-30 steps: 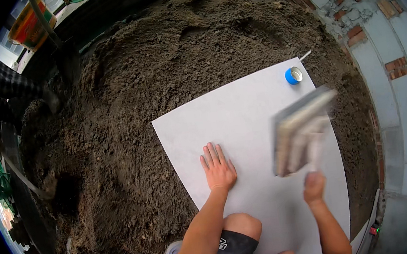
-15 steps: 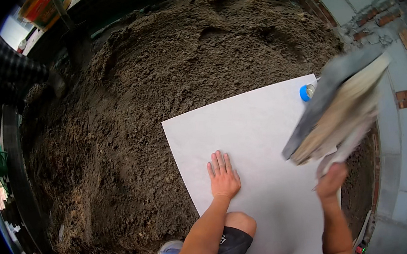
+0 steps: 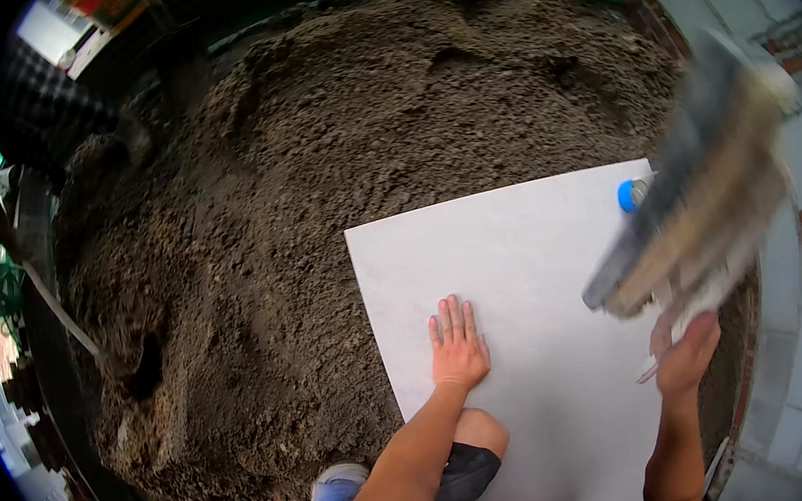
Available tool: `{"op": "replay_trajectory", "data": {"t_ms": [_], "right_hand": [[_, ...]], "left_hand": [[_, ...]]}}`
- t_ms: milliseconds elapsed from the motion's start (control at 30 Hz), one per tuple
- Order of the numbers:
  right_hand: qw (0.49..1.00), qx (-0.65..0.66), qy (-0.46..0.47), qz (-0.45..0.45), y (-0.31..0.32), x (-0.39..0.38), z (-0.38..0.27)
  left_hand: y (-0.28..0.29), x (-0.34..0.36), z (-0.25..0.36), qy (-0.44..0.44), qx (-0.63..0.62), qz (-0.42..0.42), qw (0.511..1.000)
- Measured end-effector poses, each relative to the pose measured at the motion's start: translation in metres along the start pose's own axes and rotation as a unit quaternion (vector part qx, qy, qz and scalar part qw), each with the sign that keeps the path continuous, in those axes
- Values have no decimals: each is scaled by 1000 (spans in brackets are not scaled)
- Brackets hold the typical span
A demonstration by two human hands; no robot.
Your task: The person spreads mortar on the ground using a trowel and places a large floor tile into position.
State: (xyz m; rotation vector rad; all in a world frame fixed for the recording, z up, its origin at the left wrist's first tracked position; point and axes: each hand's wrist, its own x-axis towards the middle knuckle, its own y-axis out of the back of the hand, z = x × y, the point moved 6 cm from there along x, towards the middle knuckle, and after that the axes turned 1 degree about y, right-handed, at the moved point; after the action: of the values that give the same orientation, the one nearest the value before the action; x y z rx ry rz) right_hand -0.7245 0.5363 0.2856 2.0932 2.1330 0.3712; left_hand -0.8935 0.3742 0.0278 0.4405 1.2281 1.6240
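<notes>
My left hand (image 3: 460,355) lies flat on a large white tile (image 3: 522,266), fingers stretched out and holding nothing. My right hand (image 3: 688,356) is closed round the pale handle of a float (image 3: 699,177) with a long grey face and a tan body. The float is tilted up and held above the tile's right side, smeared by motion. Part of a small blue roll (image 3: 626,196), perhaps tape, shows on the tile's far right corner behind it. The tile rests on coarse brown sand (image 3: 258,296).
A grey block wall (image 3: 790,364) with brick patches runs along the right. At far left a shovel (image 3: 60,309) in another person's hand touches the sand. A person in a checked garment (image 3: 57,97) stands upper left, near an orange bucket (image 3: 101,6). My shoe (image 3: 339,485) is beside the tile.
The float has swung up and tilted more steeply in my right hand. My left hand stays flat on the tile. A shovel has come into view at the left. The whole view has shifted slightly.
</notes>
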Motion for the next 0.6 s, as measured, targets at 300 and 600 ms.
{"op": "replay_trajectory", "data": {"t_ms": [300,600], "right_hand": [[849,-345,-260,-305,-65,-2,145],[1000,14,-2,-28,-45,-34,11]], "left_hand": [[-11,-20,6,-6,-34,5,999],[1,-7,-15,14,-35,44,998]]}}
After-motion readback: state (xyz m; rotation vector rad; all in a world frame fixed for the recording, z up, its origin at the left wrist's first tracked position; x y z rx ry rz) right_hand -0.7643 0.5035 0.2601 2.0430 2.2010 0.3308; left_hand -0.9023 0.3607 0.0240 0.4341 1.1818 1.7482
